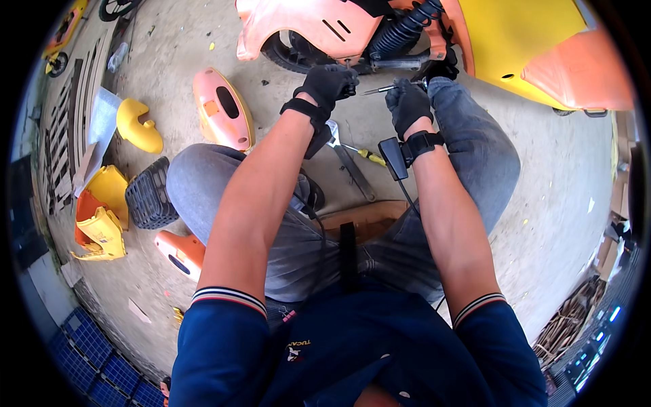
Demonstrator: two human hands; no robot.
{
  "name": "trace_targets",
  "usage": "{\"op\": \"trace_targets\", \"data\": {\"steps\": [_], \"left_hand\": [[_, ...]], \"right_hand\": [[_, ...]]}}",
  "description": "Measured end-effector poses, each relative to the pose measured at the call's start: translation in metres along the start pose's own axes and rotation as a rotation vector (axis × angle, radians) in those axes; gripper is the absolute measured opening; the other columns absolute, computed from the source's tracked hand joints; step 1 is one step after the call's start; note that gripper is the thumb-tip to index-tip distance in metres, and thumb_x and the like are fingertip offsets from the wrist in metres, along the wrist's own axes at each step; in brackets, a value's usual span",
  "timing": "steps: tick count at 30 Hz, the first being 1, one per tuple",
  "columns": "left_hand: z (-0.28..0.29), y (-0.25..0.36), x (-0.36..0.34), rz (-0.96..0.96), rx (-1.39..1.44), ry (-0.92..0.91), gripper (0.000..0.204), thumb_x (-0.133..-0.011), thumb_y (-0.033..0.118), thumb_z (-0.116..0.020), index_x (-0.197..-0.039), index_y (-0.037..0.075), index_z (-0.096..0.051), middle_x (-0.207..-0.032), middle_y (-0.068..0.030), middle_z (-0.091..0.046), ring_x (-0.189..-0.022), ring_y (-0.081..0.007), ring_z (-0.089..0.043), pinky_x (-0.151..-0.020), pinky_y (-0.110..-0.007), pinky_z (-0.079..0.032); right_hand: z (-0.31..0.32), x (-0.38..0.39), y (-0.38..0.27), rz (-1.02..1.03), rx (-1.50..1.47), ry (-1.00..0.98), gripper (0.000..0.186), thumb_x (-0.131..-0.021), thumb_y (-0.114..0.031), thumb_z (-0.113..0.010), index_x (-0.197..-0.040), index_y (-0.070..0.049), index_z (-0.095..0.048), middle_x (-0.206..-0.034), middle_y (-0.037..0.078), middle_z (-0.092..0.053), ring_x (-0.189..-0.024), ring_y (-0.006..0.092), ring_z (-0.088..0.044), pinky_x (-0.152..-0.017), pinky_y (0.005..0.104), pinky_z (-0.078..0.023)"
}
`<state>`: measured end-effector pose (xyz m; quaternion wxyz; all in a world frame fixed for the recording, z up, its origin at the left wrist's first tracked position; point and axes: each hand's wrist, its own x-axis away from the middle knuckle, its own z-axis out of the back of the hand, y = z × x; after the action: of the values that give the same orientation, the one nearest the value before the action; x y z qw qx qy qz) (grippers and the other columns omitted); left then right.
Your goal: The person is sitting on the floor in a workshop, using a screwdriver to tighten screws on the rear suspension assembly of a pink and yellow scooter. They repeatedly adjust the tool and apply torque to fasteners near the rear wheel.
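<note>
My left hand [328, 85], in a black glove, is closed just below the orange side panel [319, 27] of a scooter. Something small and dark shows at its fingertips, too unclear to name. In my right hand [409, 104], gloved too, is a thin metal-shafted tool [380, 89], its tip pointing left toward my other hand. A black coil-spring shock absorber [407, 30] and part of the wheel [293, 51] show above my hands. On the floor between my legs lie an adjustable wrench [350, 165] and a yellow-handled screwdriver [370, 156].
An orange oval panel [220, 108], a yellow curved cover [139, 127], a dark slatted basket [149, 195] and yellow-orange body parts [103, 217] lie to the left. Blue crates [88, 339] stand at lower left. Scooter's yellow bodywork [519, 44] fills the upper right.
</note>
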<state>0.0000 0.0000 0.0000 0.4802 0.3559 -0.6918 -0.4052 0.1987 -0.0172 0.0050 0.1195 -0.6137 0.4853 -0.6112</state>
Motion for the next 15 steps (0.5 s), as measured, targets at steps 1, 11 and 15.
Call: {"op": "trace_targets", "data": {"steps": [1,11,15], "left_hand": [[0.0,-0.001,0.001,0.024,0.084,0.005,0.019,-0.086,0.014,-0.06,-0.1,0.001,-0.063,-0.092,-0.0069,-0.065,-0.08,-0.016,-0.062,-0.072,-0.029,-0.052],[-0.005,-0.001,0.004,0.081,0.236,0.05,0.02,-0.085,0.011,-0.059,-0.101,0.0,-0.062,-0.091,-0.0103,-0.064,-0.08,-0.0175,-0.062,-0.072,-0.029,-0.053],[-0.008,0.006,0.006,0.069,0.166,0.044,0.021,-0.086,0.009,-0.057,-0.104,-0.002,-0.061,-0.095,-0.0112,-0.065,-0.083,-0.0178,-0.063,-0.075,-0.03,-0.054]], "right_hand": [[-0.003,0.003,0.001,-0.006,-0.043,0.042,0.011,-0.09,-0.013,-0.054,-0.091,-0.002,-0.056,-0.076,0.011,-0.061,-0.064,0.0193,-0.062,-0.062,0.0282,-0.056],[0.028,0.0,0.028,0.721,1.306,-0.198,0.019,-0.089,-0.015,-0.056,-0.092,0.003,-0.061,-0.087,0.017,-0.066,-0.077,0.0271,-0.064,-0.068,0.0339,-0.053],[0.017,0.016,0.016,0.669,1.502,-0.194,0.027,-0.088,-0.028,-0.057,-0.092,-0.002,-0.063,-0.089,0.019,-0.065,-0.084,0.0346,-0.061,-0.073,0.0381,-0.048]]}}
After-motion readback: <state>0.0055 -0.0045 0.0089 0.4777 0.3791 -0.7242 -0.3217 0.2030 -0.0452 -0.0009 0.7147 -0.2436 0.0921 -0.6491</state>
